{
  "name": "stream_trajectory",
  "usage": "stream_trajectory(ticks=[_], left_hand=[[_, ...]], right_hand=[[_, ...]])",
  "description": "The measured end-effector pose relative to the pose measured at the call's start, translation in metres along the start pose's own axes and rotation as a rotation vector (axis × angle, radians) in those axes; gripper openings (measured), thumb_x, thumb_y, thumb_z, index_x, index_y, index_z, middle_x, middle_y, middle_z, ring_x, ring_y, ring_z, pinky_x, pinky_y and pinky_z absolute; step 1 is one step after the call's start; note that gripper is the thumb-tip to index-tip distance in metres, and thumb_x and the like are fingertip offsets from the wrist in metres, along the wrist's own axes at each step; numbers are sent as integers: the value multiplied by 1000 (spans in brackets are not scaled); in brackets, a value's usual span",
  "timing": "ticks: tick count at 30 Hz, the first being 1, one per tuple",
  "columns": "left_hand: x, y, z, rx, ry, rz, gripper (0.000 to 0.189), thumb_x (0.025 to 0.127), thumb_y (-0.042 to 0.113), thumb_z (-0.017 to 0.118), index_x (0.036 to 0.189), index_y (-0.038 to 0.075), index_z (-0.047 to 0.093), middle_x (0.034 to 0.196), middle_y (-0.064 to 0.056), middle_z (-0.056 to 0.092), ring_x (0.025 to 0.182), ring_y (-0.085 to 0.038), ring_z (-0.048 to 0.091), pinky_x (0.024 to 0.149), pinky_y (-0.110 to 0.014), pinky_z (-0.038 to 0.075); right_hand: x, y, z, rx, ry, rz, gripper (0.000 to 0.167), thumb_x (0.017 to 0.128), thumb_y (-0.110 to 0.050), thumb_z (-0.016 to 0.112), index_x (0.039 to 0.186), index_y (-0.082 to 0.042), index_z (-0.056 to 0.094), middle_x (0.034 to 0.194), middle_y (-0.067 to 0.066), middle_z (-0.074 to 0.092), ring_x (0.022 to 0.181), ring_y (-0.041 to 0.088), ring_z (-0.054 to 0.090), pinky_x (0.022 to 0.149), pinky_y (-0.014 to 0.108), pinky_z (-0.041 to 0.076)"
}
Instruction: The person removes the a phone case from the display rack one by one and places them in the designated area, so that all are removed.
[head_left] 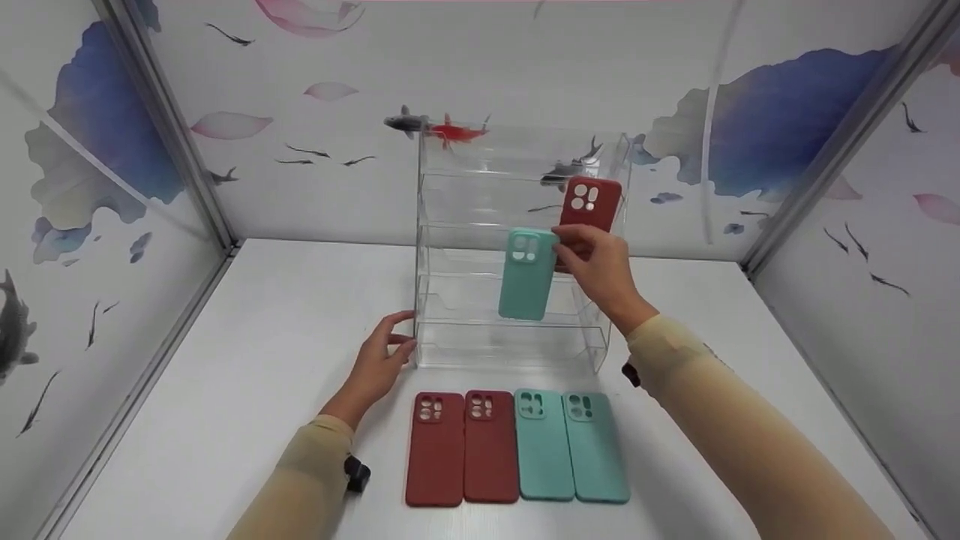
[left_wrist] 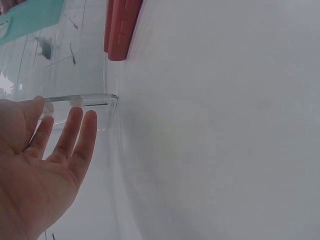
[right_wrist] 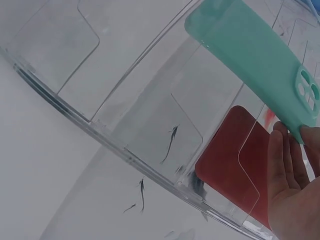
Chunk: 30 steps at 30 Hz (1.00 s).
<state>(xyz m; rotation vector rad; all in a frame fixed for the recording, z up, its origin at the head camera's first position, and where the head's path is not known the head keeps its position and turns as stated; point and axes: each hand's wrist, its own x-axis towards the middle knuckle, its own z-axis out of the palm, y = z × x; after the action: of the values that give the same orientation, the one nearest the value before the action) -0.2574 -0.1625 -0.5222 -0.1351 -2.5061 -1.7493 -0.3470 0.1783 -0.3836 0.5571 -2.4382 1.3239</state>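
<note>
My right hand (head_left: 600,270) pinches a teal phone case (head_left: 526,281) by its upper right edge, thumb against fingers. The case hangs nearly upright in front of a clear acrylic tiered rack (head_left: 510,324), its camera cutouts at the top. Behind that hand, a red phone case (head_left: 592,196) stands in the rack's right side, partly hidden by the fingers; the right wrist view shows its lower part (right_wrist: 235,160). My left hand (head_left: 382,360) touches the rack's lower left side edge. In the left wrist view its fingers (left_wrist: 70,135) are fairly straight against the clear edge.
In front of the rack lie two red phone cases (head_left: 435,457) (head_left: 491,454) and two teal ones (head_left: 545,454) (head_left: 598,454), side by side on the white table (head_left: 300,300). Printed white panels (head_left: 315,202) with metal corner posts (head_left: 169,127) enclose the table at the back and sides.
</note>
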Motion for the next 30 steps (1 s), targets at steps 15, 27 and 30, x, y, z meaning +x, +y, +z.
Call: stream_trajectory(ticks=[15,27,30], left_hand=[[0,2,-1,26,1,-32,51,106,12,59,153,21,44,150,-12,53,124,-26,63,95,-41,61],[-1,0,1,21,1,-30,52,106,13,60,154,22,44,148,-12,54,123,-25,63,95,-40,61],[1,1,0,26,-3,-30,52,106,13,59,154,21,43,149,-13,54,123,-26,64,94,-41,61]], right_hand=[[-11,-12,-30,44,203,-55,27,98,-20,74,124,-14,74,117,6,76,98,18,75,91,22,61],[-32,-31,-58,117,198,30,28,99,-11,70,125,-1,72,119,19,73,92,17,75,86,14,59],[-40,-39,-63,117,173,35,27,98,-9,71,123,2,72,115,23,73,88,16,75,83,15,60]])
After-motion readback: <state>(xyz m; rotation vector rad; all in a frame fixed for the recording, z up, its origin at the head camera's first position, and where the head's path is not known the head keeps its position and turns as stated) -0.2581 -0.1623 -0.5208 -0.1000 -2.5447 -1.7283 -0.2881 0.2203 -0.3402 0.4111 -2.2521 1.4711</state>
